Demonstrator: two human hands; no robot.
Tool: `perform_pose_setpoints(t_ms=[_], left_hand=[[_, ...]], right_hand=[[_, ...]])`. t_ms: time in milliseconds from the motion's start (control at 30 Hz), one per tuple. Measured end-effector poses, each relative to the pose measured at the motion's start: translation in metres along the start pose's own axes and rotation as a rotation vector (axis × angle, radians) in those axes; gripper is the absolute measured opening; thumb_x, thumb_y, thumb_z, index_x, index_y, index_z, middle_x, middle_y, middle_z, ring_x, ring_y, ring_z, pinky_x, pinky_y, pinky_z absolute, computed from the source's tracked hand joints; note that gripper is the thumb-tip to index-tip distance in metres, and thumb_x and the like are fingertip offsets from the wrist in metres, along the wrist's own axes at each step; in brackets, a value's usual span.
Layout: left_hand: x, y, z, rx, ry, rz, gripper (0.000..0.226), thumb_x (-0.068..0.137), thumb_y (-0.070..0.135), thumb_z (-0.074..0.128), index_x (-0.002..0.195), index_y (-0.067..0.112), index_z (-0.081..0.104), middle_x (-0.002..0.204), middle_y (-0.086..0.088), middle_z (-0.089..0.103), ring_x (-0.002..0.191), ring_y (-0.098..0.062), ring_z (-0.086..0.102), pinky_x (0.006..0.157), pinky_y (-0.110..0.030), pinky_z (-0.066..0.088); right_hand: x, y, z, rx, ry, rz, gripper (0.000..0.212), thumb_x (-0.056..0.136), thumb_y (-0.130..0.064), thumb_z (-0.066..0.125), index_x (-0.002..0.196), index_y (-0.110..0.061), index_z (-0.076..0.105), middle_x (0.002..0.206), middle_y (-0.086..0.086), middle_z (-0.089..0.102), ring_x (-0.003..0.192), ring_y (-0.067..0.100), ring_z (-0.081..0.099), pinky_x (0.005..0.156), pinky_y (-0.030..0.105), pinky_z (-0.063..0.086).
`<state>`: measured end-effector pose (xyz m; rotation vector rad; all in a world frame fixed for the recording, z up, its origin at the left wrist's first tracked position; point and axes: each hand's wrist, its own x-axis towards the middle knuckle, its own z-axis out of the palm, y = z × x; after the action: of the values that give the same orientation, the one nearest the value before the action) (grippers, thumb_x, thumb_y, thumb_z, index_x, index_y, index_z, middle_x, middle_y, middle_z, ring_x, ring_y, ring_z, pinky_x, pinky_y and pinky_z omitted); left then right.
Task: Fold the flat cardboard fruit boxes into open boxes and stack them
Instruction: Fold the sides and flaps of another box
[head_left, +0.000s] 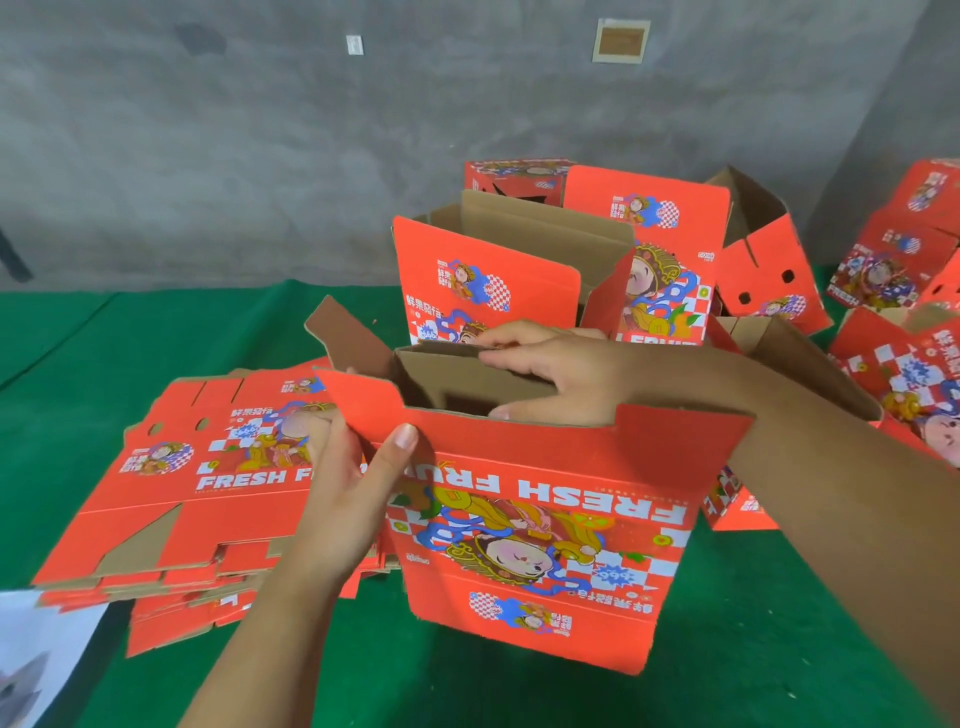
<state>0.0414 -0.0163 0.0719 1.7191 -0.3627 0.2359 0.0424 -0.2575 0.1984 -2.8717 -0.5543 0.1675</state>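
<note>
A red printed fruit box (540, 525) stands half opened in front of me, its artwork upside down. My left hand (353, 478) grips its near-left corner flap, thumb on the red outside. My right hand (545, 374) reaches over the open top and presses a brown inner flap (467, 374) down and inward. To the left, a stack of flat red boxes (197, 483) lies on the green cover. Behind the held box stand folded open boxes (493, 270) with their top flaps up.
More folded red boxes (758, 260) crowd the back right, and others (904, 374) lie at the far right. A green cloth (78, 364) covers the surface. A grey concrete wall (260, 156) rises behind. White paper (36, 654) shows at the lower left corner.
</note>
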Motion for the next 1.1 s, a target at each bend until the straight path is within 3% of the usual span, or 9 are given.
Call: perform_pose_setpoints(t_ms=[100, 233, 300, 367, 467, 567, 767, 967, 1100], left_hand=[[0.003, -0.007, -0.001, 0.071, 0.022, 0.043, 0.045, 0.075, 0.089, 0.054, 0.1, 0.053, 0.061, 0.091, 0.039, 0.044, 0.111, 0.011, 0.046, 0.093, -0.014, 0.038], [-0.002, -0.009, 0.007, 0.238, 0.082, 0.117, 0.036, 0.083, 0.079, 0.053, 0.092, 0.044, 0.057, 0.103, 0.018, 0.05, 0.103, 0.012, 0.041, 0.085, 0.001, 0.029], [-0.008, -0.012, 0.013, 0.331, 0.077, 0.051, 0.055, 0.079, 0.079, 0.053, 0.117, 0.041, 0.06, 0.101, 0.0, 0.047, 0.102, -0.003, 0.039, 0.092, -0.01, 0.033], [-0.019, -0.018, 0.019, 0.486, 0.056, -0.019, 0.09, 0.077, 0.076, 0.055, 0.154, 0.034, 0.039, 0.099, 0.003, 0.041, 0.101, -0.016, 0.04, 0.094, -0.033, 0.037], [-0.036, -0.027, 0.029, 0.516, 0.079, -0.055, 0.094, 0.082, 0.079, 0.041, 0.162, 0.038, 0.014, 0.102, 0.004, 0.038, 0.105, -0.024, 0.04, 0.096, -0.036, 0.032], [-0.031, -0.027, 0.028, 0.245, 0.214, -0.157, 0.068, 0.089, 0.075, 0.024, 0.152, 0.05, 0.03, 0.105, 0.006, 0.044, 0.114, -0.024, 0.04, 0.105, -0.034, 0.028], [-0.039, -0.02, 0.031, 0.095, 0.321, -0.119, 0.061, 0.091, 0.051, 0.051, 0.147, 0.026, 0.052, 0.11, 0.018, 0.049, 0.112, -0.01, 0.051, 0.1, -0.032, 0.038], [-0.052, -0.034, 0.022, 0.358, 0.226, -0.094, 0.047, 0.089, 0.054, 0.049, 0.124, 0.029, 0.068, 0.087, -0.002, 0.055, 0.092, -0.034, 0.057, 0.089, -0.055, 0.047], [-0.059, -0.051, 0.024, 0.45, 0.222, 0.08, 0.044, 0.087, 0.04, 0.051, 0.125, 0.03, 0.07, 0.076, 0.013, 0.044, 0.075, -0.02, 0.045, 0.076, -0.041, 0.036]], right_hand=[[-0.001, 0.012, 0.002, 0.014, 0.081, 0.049, 0.075, 0.09, -0.07, 0.054, 0.151, -0.028, 0.048, 0.157, -0.02, 0.033, 0.144, 0.006, 0.036, 0.12, 0.038, 0.023], [-0.002, 0.043, 0.008, 0.132, 0.262, 0.163, 0.039, 0.098, -0.045, 0.062, 0.128, -0.022, 0.069, 0.135, -0.008, 0.057, 0.129, 0.015, 0.053, 0.115, 0.046, 0.035], [-0.005, 0.055, 0.014, 0.242, 0.267, 0.206, 0.026, 0.099, -0.038, 0.062, 0.113, -0.019, 0.075, 0.12, -0.004, 0.062, 0.118, 0.014, 0.058, 0.111, 0.044, 0.039], [-0.01, 0.06, 0.02, 0.23, 0.124, 0.255, 0.035, 0.1, -0.044, 0.059, 0.11, -0.014, 0.075, 0.118, 0.002, 0.061, 0.115, 0.018, 0.059, 0.11, 0.045, 0.041], [-0.016, 0.06, 0.035, 0.209, 0.013, 0.305, 0.042, 0.099, -0.055, 0.055, 0.113, -0.021, 0.074, 0.123, -0.005, 0.055, 0.119, 0.015, 0.055, 0.112, 0.042, 0.039], [-0.023, 0.046, 0.036, 0.157, 0.065, 0.31, 0.042, 0.098, -0.059, 0.051, 0.117, -0.028, 0.072, 0.129, -0.013, 0.052, 0.125, 0.016, 0.051, 0.113, 0.044, 0.036], [-0.043, 0.019, 0.027, 0.086, 0.174, 0.25, 0.049, 0.095, -0.065, 0.049, 0.124, -0.03, 0.067, 0.13, -0.019, 0.049, 0.125, 0.017, 0.046, 0.112, 0.045, 0.032], [-0.059, 0.011, 0.067, -0.062, 0.108, 0.316, 0.058, 0.097, -0.061, 0.052, 0.13, -0.015, 0.06, 0.139, 0.0, 0.042, 0.128, 0.027, 0.04, 0.107, 0.043, 0.039], [-0.088, 0.023, 0.116, -0.231, 0.15, 0.388, 0.06, 0.096, -0.06, 0.05, 0.147, -0.028, 0.048, 0.164, -0.006, 0.016, 0.15, 0.028, 0.018, 0.119, 0.043, 0.023]])
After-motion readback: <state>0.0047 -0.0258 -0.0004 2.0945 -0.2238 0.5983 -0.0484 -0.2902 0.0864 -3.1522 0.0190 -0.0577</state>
